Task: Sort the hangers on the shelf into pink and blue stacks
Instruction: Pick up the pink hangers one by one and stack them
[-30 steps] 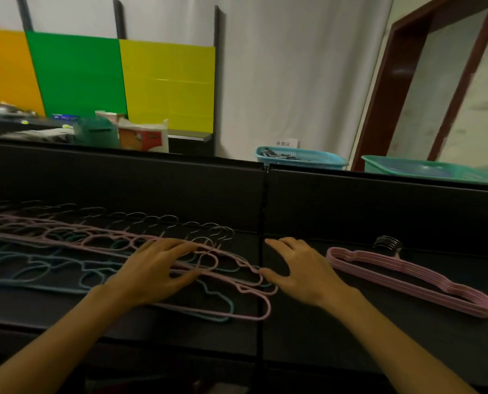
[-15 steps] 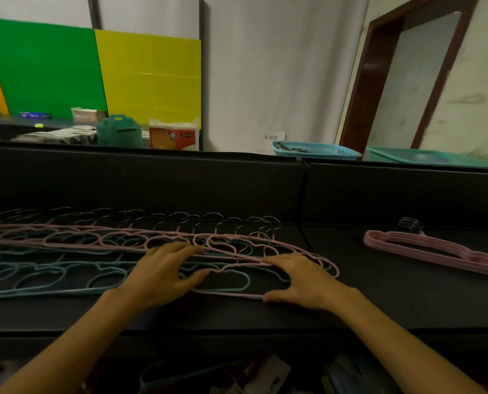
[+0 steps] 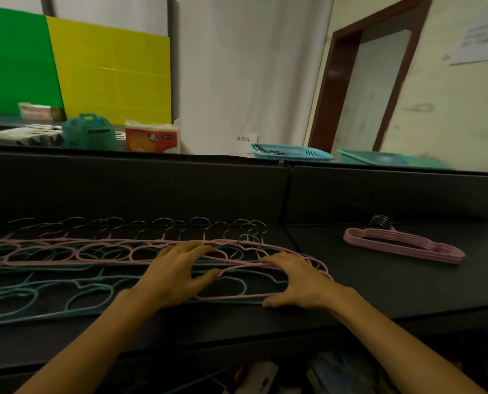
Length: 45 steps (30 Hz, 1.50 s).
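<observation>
Nearest the camera, on the dark shelf (image 3: 379,288), both hands lie spread on the right end of a mixed spread of hangers (image 3: 66,260): the left hand (image 3: 177,274) presses flat with fingers splayed, and the right hand (image 3: 299,280) lies over a pink hanger (image 3: 237,295), thumb at its lower bar. Farther right lies a pink stack (image 3: 404,244). Beyond, a blue basket (image 3: 291,152) sits.

Dim indoor light is leaving the black shelf (image 3: 379,288) murky, its surface swallowing detail. The white curtain (image 3: 245,66) and the green and yellow panels (image 3: 66,66) behind are showing brighter. Wide-angle distortion is bowing straight lines toward the edges. Soft blur is smearing the right-hand baskets (image 3: 379,159) and the lower corners.
</observation>
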### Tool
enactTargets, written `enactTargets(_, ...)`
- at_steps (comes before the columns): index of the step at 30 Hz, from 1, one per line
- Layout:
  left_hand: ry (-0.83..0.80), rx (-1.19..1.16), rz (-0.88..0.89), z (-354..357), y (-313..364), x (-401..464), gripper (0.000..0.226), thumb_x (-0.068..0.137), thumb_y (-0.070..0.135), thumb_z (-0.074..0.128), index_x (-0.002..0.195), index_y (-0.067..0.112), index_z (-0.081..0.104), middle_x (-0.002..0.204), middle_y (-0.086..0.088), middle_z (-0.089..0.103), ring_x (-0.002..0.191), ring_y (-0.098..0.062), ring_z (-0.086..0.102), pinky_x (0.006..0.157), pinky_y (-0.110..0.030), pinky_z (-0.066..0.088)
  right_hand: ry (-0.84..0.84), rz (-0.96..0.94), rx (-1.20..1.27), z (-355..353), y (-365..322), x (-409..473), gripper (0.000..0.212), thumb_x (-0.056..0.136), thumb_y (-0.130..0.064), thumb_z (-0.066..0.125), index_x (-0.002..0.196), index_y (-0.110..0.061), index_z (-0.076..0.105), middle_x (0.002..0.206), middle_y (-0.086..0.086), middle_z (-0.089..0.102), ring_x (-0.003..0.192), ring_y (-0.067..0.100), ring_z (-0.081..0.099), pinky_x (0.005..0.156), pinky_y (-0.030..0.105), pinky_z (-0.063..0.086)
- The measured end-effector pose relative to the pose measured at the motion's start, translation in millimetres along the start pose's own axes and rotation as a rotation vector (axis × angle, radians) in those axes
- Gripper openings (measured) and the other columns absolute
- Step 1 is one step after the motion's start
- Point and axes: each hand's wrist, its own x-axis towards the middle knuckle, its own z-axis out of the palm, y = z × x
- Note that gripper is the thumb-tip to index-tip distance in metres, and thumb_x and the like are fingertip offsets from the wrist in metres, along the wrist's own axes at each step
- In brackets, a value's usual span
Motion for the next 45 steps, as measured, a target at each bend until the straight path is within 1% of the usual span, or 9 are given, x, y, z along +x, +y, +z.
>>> enactTargets(5,0.004,-0.02,0.045,-1,0,9,0.059,0.088,0.06,0.045,0.142,0.038,0.033,0.146,0.007,0.037,0.13,-0.011,0.038,0.106,-0.032,0.033,0.003,0.039,0.101,-1,6,4,0.092,0.062,-0.056,0.081,0.141,-0.037,0.037,0.144,-0.012,0.039,0.127,0.006,0.04,0.109,0.034,0.037)
enactTargets(12,-0.04,-0.057,0.024,3,-2,27,0.057,0.088,0.059,0.047,0.14,0.039,0.033,0.146,0.007,0.036,0.13,-0.011,0.036,0.107,-0.034,0.033,0.057,-0.059,0.084,-11,15,1,0.074,0.063,-0.055,0.081,0.128,-0.042,0.047,0.126,-0.024,0.037,0.117,-0.003,0.038,0.102,0.027,0.039)
enactTargets(19,-0.078,-0.118,0.051,16,17,62,0.054,0.09,0.055,0.048,0.139,0.036,0.036,0.145,0.007,0.038,0.13,-0.012,0.038,0.106,-0.036,0.034,0.102,-0.035,0.0,-35,47,-25,0.079,0.062,-0.058,0.079,0.13,-0.044,0.042,0.123,-0.025,0.034,0.115,-0.004,0.037,0.102,0.031,0.042)
enactTargets(25,-0.219,-0.075,0.093,34,32,91,0.076,0.076,0.073,0.049,0.141,0.038,0.031,0.149,0.006,0.034,0.134,-0.016,0.033,0.11,-0.04,0.028,0.136,0.035,-0.018,-39,74,-52,0.085,0.058,-0.065,0.077,0.132,-0.047,0.038,0.125,-0.025,0.033,0.118,-0.004,0.036,0.104,0.032,0.039)
enactTargets(28,-0.274,-0.061,0.096,42,36,99,0.099,0.057,0.089,0.033,0.143,0.04,0.028,0.149,0.006,0.034,0.135,-0.017,0.032,0.111,-0.039,0.024,0.157,0.066,-0.024,-38,84,-62,0.085,0.057,-0.066,0.077,0.129,-0.052,0.037,0.123,-0.029,0.033,0.116,-0.006,0.036,0.103,0.029,0.039)
enactTargets(30,-0.252,-0.082,0.097,46,35,103,0.104,0.052,0.091,0.032,0.142,0.04,0.029,0.148,0.006,0.036,0.133,-0.016,0.035,0.11,-0.037,0.027,0.166,0.083,-0.018,-37,88,-67,0.083,0.056,-0.067,0.078,0.128,-0.053,0.037,0.122,-0.029,0.033,0.116,-0.006,0.036,0.103,0.029,0.039)
enactTargets(37,-0.292,-0.123,0.123,39,35,110,0.098,0.056,0.084,0.046,0.141,0.038,0.032,0.143,0.007,0.04,0.128,-0.013,0.038,0.107,-0.036,0.033,0.146,0.12,-0.005,-35,94,-77,0.081,0.058,-0.065,0.078,0.128,-0.051,0.039,0.123,-0.029,0.033,0.117,-0.005,0.036,0.104,0.031,0.039)
enactTargets(41,-0.275,-0.127,0.143,40,33,114,0.078,0.071,0.07,0.061,0.138,0.037,0.036,0.139,0.008,0.045,0.123,-0.011,0.041,0.103,-0.034,0.037,0.151,0.128,0.006,-35,94,-82,0.079,0.06,-0.063,0.079,0.127,-0.053,0.039,0.124,-0.028,0.034,0.117,-0.004,0.036,0.103,0.03,0.039)
enactTargets(45,-0.258,-0.128,0.148,40,33,118,0.076,0.07,0.068,0.064,0.134,0.036,0.039,0.133,0.007,0.048,0.117,-0.01,0.044,0.099,-0.032,0.041,0.164,0.136,0.014,-37,96,-90,0.079,0.06,-0.062,0.079,0.129,-0.05,0.04,0.124,-0.026,0.035,0.117,-0.004,0.037,0.101,0.029,0.04)
